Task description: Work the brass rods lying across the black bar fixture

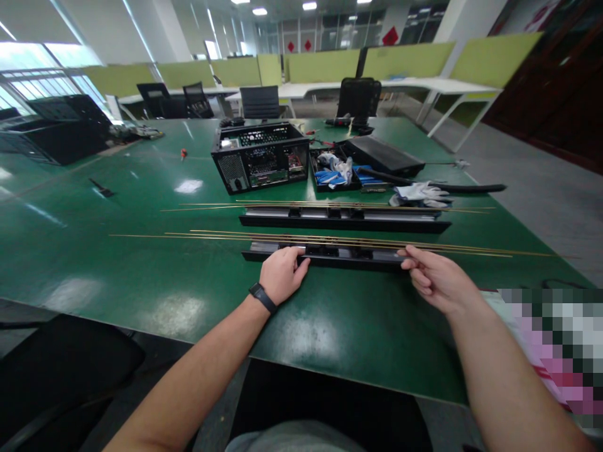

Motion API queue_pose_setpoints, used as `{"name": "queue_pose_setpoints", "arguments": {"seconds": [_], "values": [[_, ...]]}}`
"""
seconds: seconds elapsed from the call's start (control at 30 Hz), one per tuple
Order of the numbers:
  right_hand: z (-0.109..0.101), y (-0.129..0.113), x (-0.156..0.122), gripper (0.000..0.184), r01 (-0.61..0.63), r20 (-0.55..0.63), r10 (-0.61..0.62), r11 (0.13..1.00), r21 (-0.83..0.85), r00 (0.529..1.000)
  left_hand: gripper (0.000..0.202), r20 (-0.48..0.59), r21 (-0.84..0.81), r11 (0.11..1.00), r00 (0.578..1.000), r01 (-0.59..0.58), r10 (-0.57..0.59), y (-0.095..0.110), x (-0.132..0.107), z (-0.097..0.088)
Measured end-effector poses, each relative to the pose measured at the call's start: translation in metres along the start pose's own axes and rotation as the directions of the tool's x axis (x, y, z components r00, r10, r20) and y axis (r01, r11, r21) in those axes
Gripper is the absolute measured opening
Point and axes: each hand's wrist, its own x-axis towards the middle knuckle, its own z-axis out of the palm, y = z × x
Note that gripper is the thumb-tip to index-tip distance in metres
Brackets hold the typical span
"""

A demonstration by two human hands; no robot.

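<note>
A long black channel strip [334,262] with dark blocks and pale sections inside lies across the table in front of me. My left hand [284,274], with a black wristband behind it, closes over its front edge left of centre, fingertips inside and thumb along the front. At the strip's right part, my right hand [431,274] is pinched on its edge, close to the rods; that end is hidden behind the fingers. Several thin brass-coloured rods [226,234] run lengthwise over the strip and stick out far past both ends.
Behind lies a second black channel strip [343,223] with more rods [207,206]. Farther back are an open computer case [261,157], a tray of gloves [335,171], a loose glove [421,194], a black hose [471,188] and a flat black box [384,155].
</note>
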Motion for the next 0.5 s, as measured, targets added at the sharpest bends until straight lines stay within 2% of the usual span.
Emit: {"name": "queue_pose_setpoints", "arguments": {"seconds": [0.13, 0.23, 0.3, 0.4, 0.43, 0.5], "values": [[-0.005, -0.005, 0.003, 0.01, -0.016, -0.048, 0.019, 0.998, 0.067, 0.999, 0.013, -0.018, -0.002, 1.0, 1.0, 0.004, -0.004, 0.0, -0.001, 0.001], [-0.013, -0.012, 0.005, 0.014, 0.021, -0.168, 0.001, 0.992, 0.125, 0.986, 0.014, -0.016, -0.007, 1.0, 1.0, 0.001, -0.001, 0.0, 0.0, 0.001], [-0.019, -0.017, 0.007, 0.017, 0.09, -0.296, -0.044, 0.985, 0.147, 0.954, 0.013, -0.013, -0.007, 1.0, 1.0, 0.0, 0.0, 0.0, 0.0, 0.0], [-0.03, -0.022, 0.011, 0.021, 0.196, -0.481, -0.102, 0.969, 0.148, 0.871, 0.013, -0.008, -0.004, 1.0, 1.0, -0.001, 0.001, 0.0, 0.0, 0.0], [-0.033, -0.023, 0.012, 0.023, 0.217, -0.525, -0.109, 0.965, 0.148, 0.844, 0.013, -0.007, -0.003, 1.0, 1.0, -0.001, 0.001, -0.001, 0.0, 0.0], [-0.039, -0.025, 0.015, 0.026, 0.232, -0.562, -0.103, 0.959, 0.164, 0.821, 0.013, -0.008, -0.001, 1.0, 1.0, -0.002, 0.002, -0.001, 0.0, 0.001]]}}
